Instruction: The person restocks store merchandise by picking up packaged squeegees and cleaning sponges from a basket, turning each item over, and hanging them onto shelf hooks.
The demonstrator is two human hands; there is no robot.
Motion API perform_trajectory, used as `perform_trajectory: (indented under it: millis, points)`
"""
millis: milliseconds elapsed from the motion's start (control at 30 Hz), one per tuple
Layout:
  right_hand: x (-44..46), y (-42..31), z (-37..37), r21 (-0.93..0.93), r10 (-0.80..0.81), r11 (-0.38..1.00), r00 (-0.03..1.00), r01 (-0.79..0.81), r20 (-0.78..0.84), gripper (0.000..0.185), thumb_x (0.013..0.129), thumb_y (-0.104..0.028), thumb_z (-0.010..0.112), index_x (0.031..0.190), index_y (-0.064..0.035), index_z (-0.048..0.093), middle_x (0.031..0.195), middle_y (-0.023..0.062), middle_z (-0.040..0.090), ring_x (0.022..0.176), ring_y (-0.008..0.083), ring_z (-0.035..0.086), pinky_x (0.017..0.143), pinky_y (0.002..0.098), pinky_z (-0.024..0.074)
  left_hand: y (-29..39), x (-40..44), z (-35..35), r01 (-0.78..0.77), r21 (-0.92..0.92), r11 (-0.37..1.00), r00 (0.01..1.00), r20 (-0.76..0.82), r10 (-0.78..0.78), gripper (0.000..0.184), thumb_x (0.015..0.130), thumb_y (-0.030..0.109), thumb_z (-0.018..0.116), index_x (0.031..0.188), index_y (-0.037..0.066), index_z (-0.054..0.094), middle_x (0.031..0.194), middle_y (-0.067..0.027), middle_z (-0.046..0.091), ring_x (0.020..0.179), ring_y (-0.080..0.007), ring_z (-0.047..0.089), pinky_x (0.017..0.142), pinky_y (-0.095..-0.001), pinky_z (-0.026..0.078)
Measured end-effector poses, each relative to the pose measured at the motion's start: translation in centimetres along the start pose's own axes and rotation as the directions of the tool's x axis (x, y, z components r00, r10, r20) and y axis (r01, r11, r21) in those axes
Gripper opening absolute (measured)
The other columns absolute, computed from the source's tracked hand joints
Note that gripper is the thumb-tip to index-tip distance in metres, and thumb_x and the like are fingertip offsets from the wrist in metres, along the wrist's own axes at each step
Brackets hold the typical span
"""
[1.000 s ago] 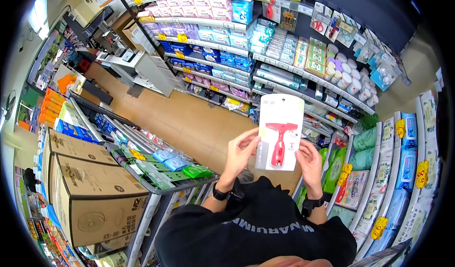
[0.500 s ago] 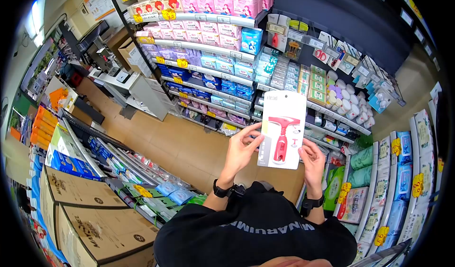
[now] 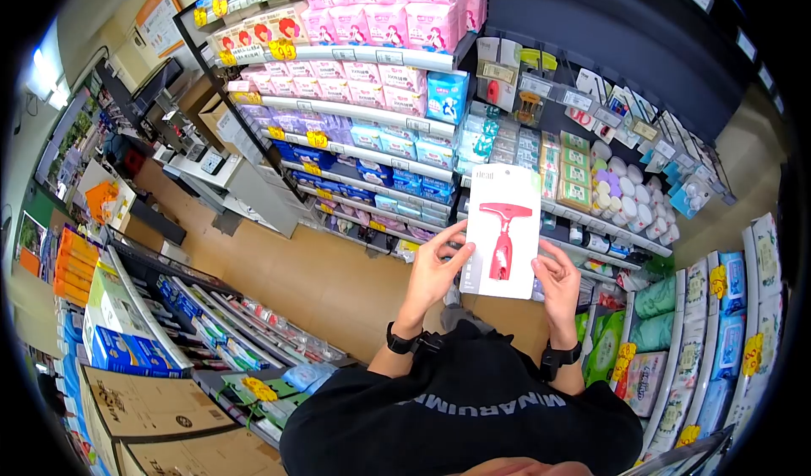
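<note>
A white blister card with a red T-shaped tool on it is held upright in front of my chest. My left hand pinches the card's left edge between thumb and fingers. At the right edge, the thumb and fingers of my right hand close on the same card. The card has a hang hole at its top. Both wrists wear black bands.
Shelves of pink packs and blue packs stand ahead, with hanging goods and white tubs to their right. Tissue packs line the right side. Cardboard boxes are at the lower left, and a white counter is farther back.
The view has shifted, so the shelves sit lower and the boxes at left show less. Both hands keep hold of the card, which now sits slightly higher and has tilted a little.
</note>
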State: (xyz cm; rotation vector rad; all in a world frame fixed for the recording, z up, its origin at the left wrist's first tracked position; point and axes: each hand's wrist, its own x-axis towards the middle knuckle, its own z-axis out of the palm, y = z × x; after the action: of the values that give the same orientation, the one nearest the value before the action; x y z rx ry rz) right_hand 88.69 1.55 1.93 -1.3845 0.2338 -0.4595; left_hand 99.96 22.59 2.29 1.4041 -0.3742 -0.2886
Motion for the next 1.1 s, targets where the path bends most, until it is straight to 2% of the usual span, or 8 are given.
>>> perform_trajectory:
  millis: [167,400,433,600,700,767,933,1100]
  points:
    - [5.8,1.5,0.3,0.031,-0.011,0.999,1.000,0.011,-0.027,0.036,0.094,0.000,0.066,0.128,0.0084,0.059,0.106,0.0143,0.073,0.094,0.0107,0.067,0.084,0.0232,0.0526,-0.2,5.8,0.1,-0.050,0.101,0.994,0.999,0.006,0.050,0.049,0.091,0.004,0.071,0.138,-0.001,0.056,0.099,-0.0019,0.065,0.078,-0.0045,0.064,0.066,-0.0198,0.050]
    - [13.6,2.0,0.7,0.046,-0.016,0.999,0.999,0.018,-0.049,0.032,0.093,0.001,0.065,0.124,0.0096,0.061,0.106,0.0140,0.073,0.093,0.0105,0.067,0.083,0.0227,0.0516,-0.4,14.0,-0.3,0.013,0.181,0.983,1.000,-0.004,-0.013,0.046,0.092,0.009,0.072,0.134,-0.001,0.058,0.100,-0.0020,0.066,0.077,-0.0047,0.064,0.063,-0.0196,0.050]
    - [14.6,2.1,0.7,0.026,-0.045,0.999,0.998,0.046,-0.048,0.032,0.094,0.001,0.065,0.124,0.0097,0.061,0.105,0.0141,0.073,0.093,0.0105,0.067,0.082,0.0223,0.0518,-0.7,15.0,-0.4,-0.011,0.170,0.985,1.000,-0.014,0.014,0.042,0.092,0.012,0.071,0.131,0.001,0.060,0.095,-0.0027,0.068,0.071,-0.0053,0.063,0.058,-0.0207,0.048]
    - [18.5,3.4,0.3,0.058,-0.055,0.997,0.998,0.056,-0.019,0.033,0.093,0.002,0.065,0.125,0.0090,0.061,0.104,0.0133,0.073,0.092,0.0096,0.066,0.081,0.0216,0.0518,-1.4,19.1,-0.4,-0.021,0.112,0.993,0.999,-0.031,0.025,0.034,0.095,0.012,0.069,0.126,0.000,0.062,0.088,-0.0013,0.068,0.071,-0.0038,0.061,0.058,-0.0200,0.049]
    - [19.9,4.5,0.0,-0.030,-0.080,0.996,0.996,0.079,-0.031,0.031,0.094,0.002,0.065,0.124,0.0087,0.062,0.103,0.0125,0.073,0.091,0.0095,0.066,0.078,0.0223,0.0521,-2.4,20.8,-0.3,-0.055,0.050,0.997,0.996,-0.063,0.058,0.026,0.094,0.009,0.069,0.118,0.000,0.063,0.088,-0.0004,0.068,0.068,-0.0026,0.059,0.057,-0.0189,0.048]
    - [20.7,5.1,0.2,0.008,-0.141,0.990,0.989,0.142,-0.042,0.029,0.093,0.003,0.066,0.122,0.0083,0.063,0.101,0.0111,0.073,0.090,0.0094,0.066,0.076,0.0220,0.0517,-2.9,21.8,-0.1,-0.077,0.073,0.994,0.994,-0.075,0.083,0.025,0.094,0.008,0.070,0.117,-0.001,0.063,0.086,-0.0004,0.068,0.068,-0.0026,0.059,0.057,-0.0187,0.047]
    - [22.1,6.2,-0.2,-0.028,-0.105,0.994,0.993,0.104,-0.061,0.030,0.091,0.005,0.066,0.121,0.0074,0.062,0.101,0.0098,0.073,0.090,0.0086,0.065,0.078,0.0219,0.0508,-4.0,23.6,-0.3,-0.179,0.125,0.976,0.978,-0.089,0.191,0.023,0.092,0.004,0.071,0.113,-0.003,0.064,0.082,-0.0019,0.068,0.068,-0.0034,0.060,0.058,-0.0182,0.047]
    - [23.5,6.2,0.7,-0.054,-0.125,0.991,0.988,0.120,-0.094,0.028,0.091,0.005,0.066,0.118,0.0069,0.064,0.100,0.0088,0.073,0.087,0.0077,0.064,0.076,0.0216,0.0500,-4.1,24.9,-0.9,-0.202,0.125,0.971,0.973,-0.091,0.214,0.024,0.092,0.003,0.071,0.113,-0.004,0.063,0.083,-0.0034,0.069,0.069,-0.0041,0.061,0.059,-0.0187,0.048]
